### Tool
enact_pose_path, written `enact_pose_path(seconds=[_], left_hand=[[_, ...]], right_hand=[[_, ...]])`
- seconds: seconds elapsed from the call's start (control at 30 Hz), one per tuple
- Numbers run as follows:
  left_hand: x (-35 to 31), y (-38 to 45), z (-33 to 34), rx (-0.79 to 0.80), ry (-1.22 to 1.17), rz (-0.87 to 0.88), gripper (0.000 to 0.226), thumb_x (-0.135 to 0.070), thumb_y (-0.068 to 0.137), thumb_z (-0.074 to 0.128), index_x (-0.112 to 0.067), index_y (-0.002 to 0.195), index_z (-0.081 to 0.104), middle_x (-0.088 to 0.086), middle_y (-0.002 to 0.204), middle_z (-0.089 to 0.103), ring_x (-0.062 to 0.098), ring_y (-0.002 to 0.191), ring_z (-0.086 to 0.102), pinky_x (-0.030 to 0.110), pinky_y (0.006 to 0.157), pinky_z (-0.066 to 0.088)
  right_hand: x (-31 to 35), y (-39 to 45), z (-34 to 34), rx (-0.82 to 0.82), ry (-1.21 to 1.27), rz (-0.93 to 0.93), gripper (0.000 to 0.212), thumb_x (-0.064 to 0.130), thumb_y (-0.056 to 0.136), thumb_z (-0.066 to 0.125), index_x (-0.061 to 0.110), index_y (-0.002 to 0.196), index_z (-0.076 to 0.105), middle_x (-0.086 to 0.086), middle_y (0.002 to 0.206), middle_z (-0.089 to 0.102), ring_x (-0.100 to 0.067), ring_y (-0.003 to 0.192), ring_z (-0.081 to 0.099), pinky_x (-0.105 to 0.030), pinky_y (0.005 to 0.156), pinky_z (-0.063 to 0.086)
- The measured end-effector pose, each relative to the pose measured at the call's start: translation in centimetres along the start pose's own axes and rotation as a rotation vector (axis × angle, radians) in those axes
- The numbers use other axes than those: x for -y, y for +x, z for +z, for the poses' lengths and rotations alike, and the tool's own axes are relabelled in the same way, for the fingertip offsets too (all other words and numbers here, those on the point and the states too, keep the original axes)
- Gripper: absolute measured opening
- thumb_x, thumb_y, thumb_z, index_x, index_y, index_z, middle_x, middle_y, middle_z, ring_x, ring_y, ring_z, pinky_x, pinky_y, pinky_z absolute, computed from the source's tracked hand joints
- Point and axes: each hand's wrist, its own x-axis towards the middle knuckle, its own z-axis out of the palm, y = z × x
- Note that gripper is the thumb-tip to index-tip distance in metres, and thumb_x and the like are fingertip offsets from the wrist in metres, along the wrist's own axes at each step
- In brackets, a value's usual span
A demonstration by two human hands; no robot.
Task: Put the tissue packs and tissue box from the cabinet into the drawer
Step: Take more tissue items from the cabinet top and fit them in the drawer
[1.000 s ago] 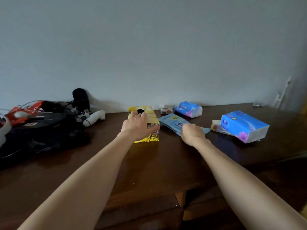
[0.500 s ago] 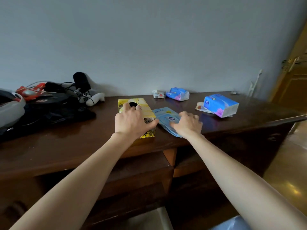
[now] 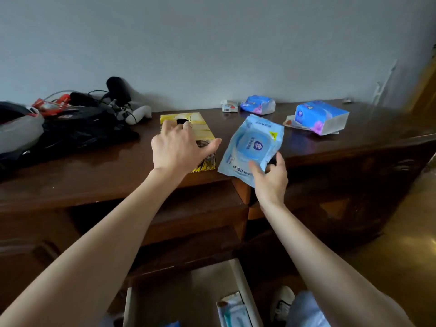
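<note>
A yellow tissue box lies on the dark wooden cabinet top near its front edge. My left hand grips it from above, fingers spread over its top and thumb at its right side. My right hand holds a flat light-blue tissue pack by its lower edge, lifted off the cabinet and tilted. A crumpled blue pack and a larger blue pack lie further back on the right. An open drawer shows at the bottom.
Black bags, cables, a white controller and red items crowd the cabinet's left part. A small white-red packet sits by the wall. Some packets lie in the drawer's right corner. A shoe is on the floor.
My right hand has lifted the light-blue pack off the cabinet and tilted it up. My left hand stays on the yellow box. The view has dropped, showing the open drawer.
</note>
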Motion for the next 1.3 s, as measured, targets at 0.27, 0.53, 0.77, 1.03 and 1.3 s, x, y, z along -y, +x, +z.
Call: enact_pose_path(seconds=[0.27, 0.53, 0.77, 1.03, 1.3], left_hand=[[0.5, -7.5, -3.9, -0.153, 0.071, -0.002, 0.09, -0.096, 0.074, 0.031, -0.011, 0.08, 0.061, 0.005, 0.068, 0.063, 0.03, 0.116, 0.053, 0.037, 0.057, 0.046], [2.7, -20.3, -4.9, -0.032, -0.009, 0.206, 0.083, -0.085, 0.079, 0.052, -0.003, 0.089, 0.062, 0.011, 0.09, 0.064, 0.04, 0.132, 0.043, 0.055, 0.1, 0.043], [5.6, -32.7, -0.3, 0.276, -0.025, 0.393, 0.047, -0.04, 0.08, 0.083, -0.005, 0.101, 0.059, 0.012, 0.105, 0.063, 0.041, 0.139, 0.035, 0.063, 0.116, 0.024], [6.5, -40.3, 7.4, 0.708, -0.049, 0.169, 0.086, -0.084, 0.079, 0.05, -0.004, 0.104, 0.072, 0.013, 0.113, 0.07, 0.034, 0.132, 0.05, 0.057, 0.112, 0.035], [3.5, -42.2, 13.0, 0.788, -0.208, 0.201, 0.084, -0.084, 0.074, 0.051, -0.007, 0.099, 0.073, 0.007, 0.111, 0.07, 0.029, 0.132, 0.05, 0.049, 0.114, 0.032]], right_hand=[[-3.7, -4.6, 1.2, 0.229, 0.356, 0.12, 0.023, 0.033, 0.09, 0.077, 0.023, 0.109, 0.068, 0.005, 0.102, 0.077, -0.008, 0.094, 0.075, -0.022, 0.071, 0.058], [-8.4, -9.5, 0.7, 0.501, 0.447, 0.182, 0.042, 0.035, 0.09, 0.078, 0.014, 0.125, 0.069, -0.003, 0.118, 0.077, -0.02, 0.111, 0.073, -0.034, 0.088, 0.059], [-13.0, -13.2, -0.4, 0.412, 0.177, 0.13, 0.016, 0.032, 0.08, 0.078, 0.026, 0.095, 0.076, 0.017, 0.099, 0.079, 0.001, 0.097, 0.072, -0.014, 0.079, 0.054], [-22.3, -15.9, -2.6, 0.527, -0.48, 0.167, 0.044, 0.054, 0.091, 0.07, 0.014, 0.108, 0.077, 0.001, 0.109, 0.078, -0.016, 0.094, 0.073, -0.03, 0.078, 0.057], [-26.5, -16.0, -6.7, 0.68, -0.798, 0.12, 0.041, 0.06, 0.095, 0.058, 0.021, 0.103, 0.069, 0.007, 0.1, 0.075, -0.013, 0.08, 0.071, -0.034, 0.06, 0.06]])
